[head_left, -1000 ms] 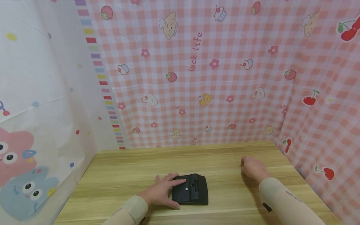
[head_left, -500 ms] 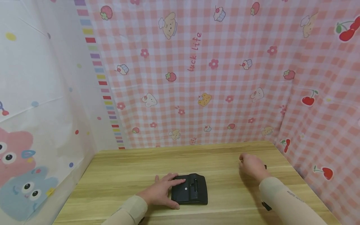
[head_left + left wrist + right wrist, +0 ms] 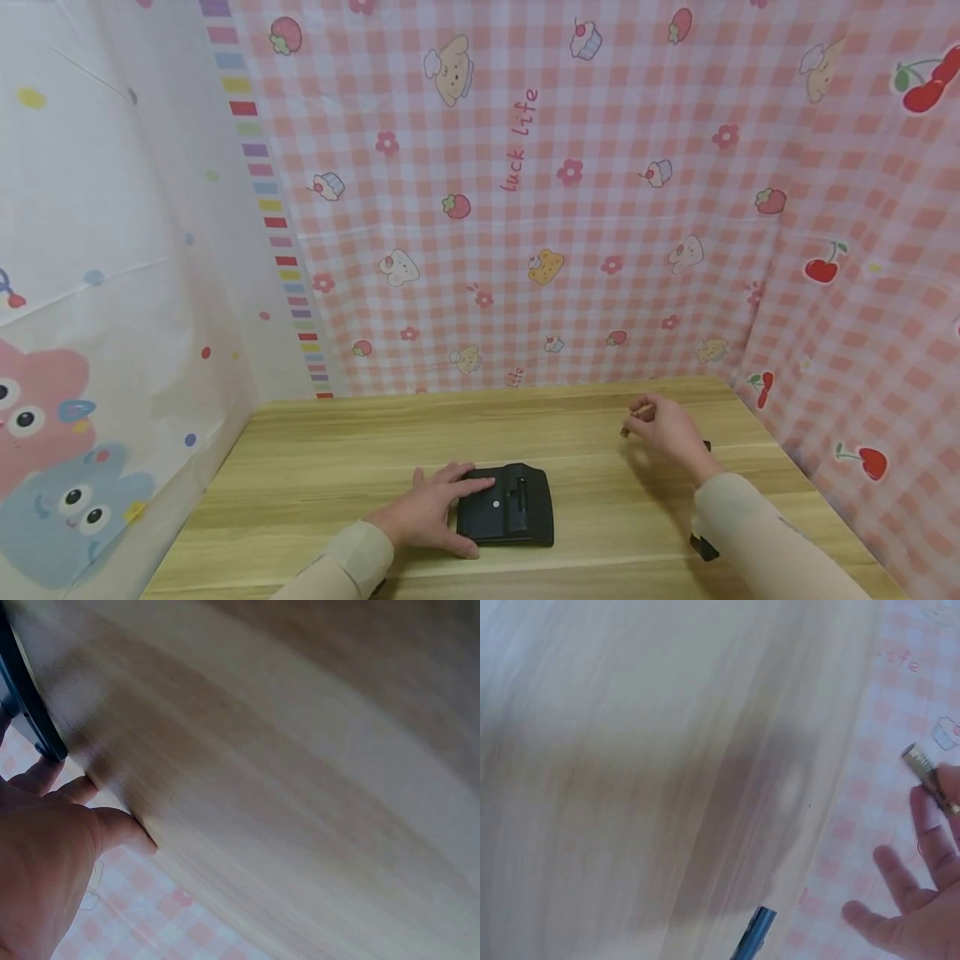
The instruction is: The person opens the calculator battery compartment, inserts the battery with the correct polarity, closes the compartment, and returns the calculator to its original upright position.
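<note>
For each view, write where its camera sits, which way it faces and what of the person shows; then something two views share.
Head: on the head, facing forward and down over the tabletop; left hand, right hand and sleeves show.
Left wrist: on that wrist, facing the tabletop and edge of the black device; part of the left hand shows.
Right wrist: on that wrist, facing the tabletop; part of the right hand shows, pinching a gold battery.
Shared: the gold battery, in head and right wrist.
</note>
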